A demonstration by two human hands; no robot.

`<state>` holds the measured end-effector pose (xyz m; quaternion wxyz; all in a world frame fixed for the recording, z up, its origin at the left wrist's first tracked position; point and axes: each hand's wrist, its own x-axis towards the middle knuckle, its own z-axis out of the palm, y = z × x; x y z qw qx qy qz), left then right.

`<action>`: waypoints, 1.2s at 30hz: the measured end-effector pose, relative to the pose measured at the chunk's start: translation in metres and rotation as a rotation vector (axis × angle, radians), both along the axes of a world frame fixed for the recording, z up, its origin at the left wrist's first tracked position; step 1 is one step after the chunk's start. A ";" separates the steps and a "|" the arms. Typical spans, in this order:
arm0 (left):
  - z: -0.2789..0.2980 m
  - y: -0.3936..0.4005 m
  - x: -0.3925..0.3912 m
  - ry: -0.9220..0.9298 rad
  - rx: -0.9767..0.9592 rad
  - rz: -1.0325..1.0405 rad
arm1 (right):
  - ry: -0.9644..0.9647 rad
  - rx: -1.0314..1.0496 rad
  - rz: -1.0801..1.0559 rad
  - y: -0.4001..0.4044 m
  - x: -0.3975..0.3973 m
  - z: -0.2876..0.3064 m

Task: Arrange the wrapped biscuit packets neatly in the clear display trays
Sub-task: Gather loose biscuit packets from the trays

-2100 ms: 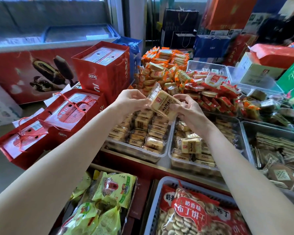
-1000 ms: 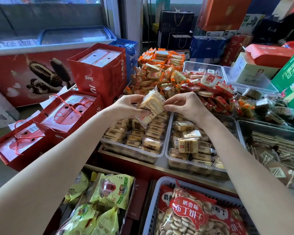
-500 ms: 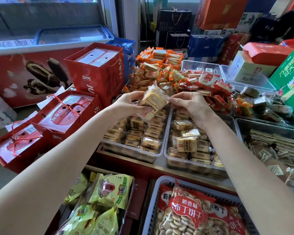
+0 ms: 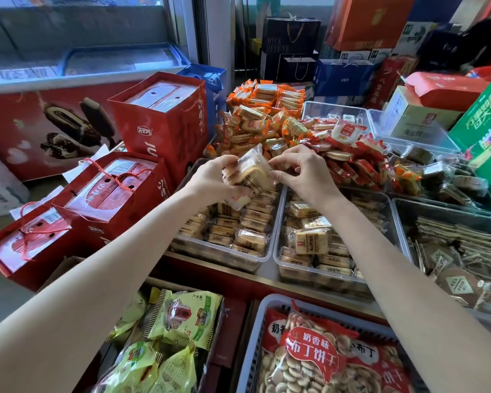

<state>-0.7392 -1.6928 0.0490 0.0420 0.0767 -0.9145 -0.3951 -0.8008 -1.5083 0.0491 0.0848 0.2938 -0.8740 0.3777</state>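
A clear-wrapped pale biscuit packet [image 4: 248, 177] is held tilted above the left clear tray [image 4: 224, 255]. My left hand [image 4: 213, 177] grips its left side from below. My right hand [image 4: 301, 173] pinches its right edge with curled fingers. The left tray holds rows of the same packets [image 4: 238, 222]. The right clear tray [image 4: 318, 275] beside it holds more of them, one packet [image 4: 312, 241] lying face up on top.
Behind the trays are piles of orange packets [image 4: 264, 114] and red packets [image 4: 352, 157]. Red gift boxes [image 4: 111, 194] stand at the left. A tray of dark packets [image 4: 465, 251] is at the right. A basket with a bag of round biscuits [image 4: 318, 358] sits near me.
Both hands have lowered the packet a little and tilted it toward the left tray; the camera view has shifted slightly.
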 end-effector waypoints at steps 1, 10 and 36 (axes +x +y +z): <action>0.000 0.001 0.000 0.000 -0.060 -0.009 | 0.041 0.004 0.010 -0.002 0.000 0.000; 0.004 0.011 0.002 0.062 -0.324 -0.088 | 0.080 -0.182 0.064 -0.006 0.008 -0.002; -0.004 0.007 0.001 -0.118 0.239 -0.169 | 0.033 0.017 -0.092 0.007 -0.009 -0.029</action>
